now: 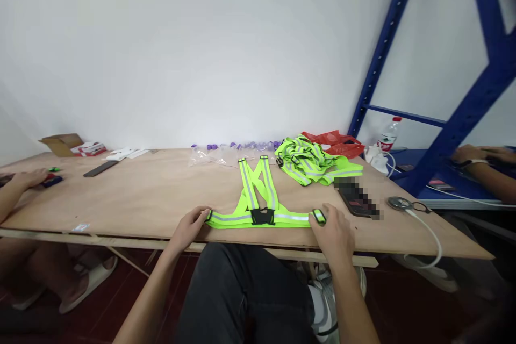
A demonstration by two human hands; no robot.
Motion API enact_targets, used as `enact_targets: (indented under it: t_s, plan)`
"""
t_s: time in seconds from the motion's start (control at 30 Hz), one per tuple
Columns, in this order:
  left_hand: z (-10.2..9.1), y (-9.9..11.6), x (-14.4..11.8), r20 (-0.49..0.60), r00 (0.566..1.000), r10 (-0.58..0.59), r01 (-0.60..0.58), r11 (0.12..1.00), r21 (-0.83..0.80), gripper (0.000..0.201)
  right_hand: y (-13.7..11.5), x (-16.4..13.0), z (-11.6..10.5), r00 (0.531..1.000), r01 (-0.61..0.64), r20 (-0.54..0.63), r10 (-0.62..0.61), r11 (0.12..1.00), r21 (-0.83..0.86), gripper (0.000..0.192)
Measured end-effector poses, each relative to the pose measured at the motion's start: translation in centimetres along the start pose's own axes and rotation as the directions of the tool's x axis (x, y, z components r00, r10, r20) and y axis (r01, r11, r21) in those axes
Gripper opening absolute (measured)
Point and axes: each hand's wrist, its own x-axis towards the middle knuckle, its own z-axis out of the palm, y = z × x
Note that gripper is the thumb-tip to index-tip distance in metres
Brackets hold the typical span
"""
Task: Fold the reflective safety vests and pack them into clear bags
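Bright, even, soft-shadowed light; wide-angle bending at edges, dim floor, one pixelated patch.

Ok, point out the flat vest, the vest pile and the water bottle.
Flat vest (258, 193), head view, on the crossed yellow straps above the buckle.
Vest pile (312, 161), head view, on the middle of the heap.
Water bottle (389, 137), head view, on its labelled body under the red cap.
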Motion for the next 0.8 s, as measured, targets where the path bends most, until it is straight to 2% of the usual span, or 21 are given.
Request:
enact_targets:
  t_s: [0.07, 0.1, 0.17, 0.23, 0.3, 0.4, 0.47, 0.53, 0.67, 0.8]
  plan:
    - [-0.4, -0.2, -0.7, 0.070, 0.997, 0.037, -0.033, 0.998, -0.058, 0.054, -1.0, -0.4, 0.3, 0.982, 0.111, -0.161, -0.103, 0.993, 0.040, 0.044]
    - [-0.7, -0.3, -1.0, 0.114, 0.992, 0.046, -0.038, 0.996, -0.075, 0.055, -1.9, -0.7, 0.5, 0.959, 0.209, -0.211, -0.190, 0.975, 0.073, 0.043]
    - [-1.2, -0.4, -1.4, 0.185, 0.981, 0.053, -0.038, 0.996, -0.086, 0.059, -4.4, -1.5, 0.8, 0.889, 0.440, -0.223, -0.401, 0.883, 0.166, 0.032]
    - [-1.6, -0.3, -1.6, 0.215, 0.975, 0.060, -0.048, 0.997, -0.062, 0.059, -7.6, -2.7, 1.2, 0.780, 0.622, -0.150, -0.607, 0.730, 0.283, 0.024]
    - [-1.9, -0.3, -1.4, 0.231, 0.970, 0.072, -0.068, 0.997, -0.028, 0.054, -10.9, -3.9, 1.6, 0.660, 0.702, -0.039, -0.751, 0.597, 0.389, 0.025]
    - [-2.3, -0.2, -1.0, 0.277, 0.957, 0.079, -0.080, 0.997, -0.010, 0.051, -14.1, -5.2, 2.6, 0.517, 0.724, 0.117, -0.848, 0.505, 0.470, 0.035]
    - [-2.7, -0.3, -0.8, 0.285, 0.956, 0.071, -0.077, 0.997, 0.008, 0.049, -15.0, -5.7, 3.3, 0.458, 0.720, 0.209, -0.864, 0.498, 0.483, 0.044]
    - [-3.0, -0.2, -0.6, 0.286, 0.956, 0.061, -0.075, 0.996, 0.038, 0.047, -15.0, -5.8, 3.8, 0.431, 0.709, 0.274, -0.860, 0.511, 0.486, 0.052]
    - [-3.0, 0.1, -0.4, 0.295, 0.955, 0.035, -0.047, 0.998, 0.035, 0.046, -14.6, -5.6, 4.1, 0.410, 0.681, 0.335, -0.848, 0.529, 0.507, 0.057]
    - [-1.4, 0.2, -0.9, 0.182, 0.983, 0.001, 0.019, 0.994, -0.104, 0.055, -14.6, -5.5, 3.7, 0.399, 0.644, 0.389, -0.830, 0.556, 0.526, 0.058]
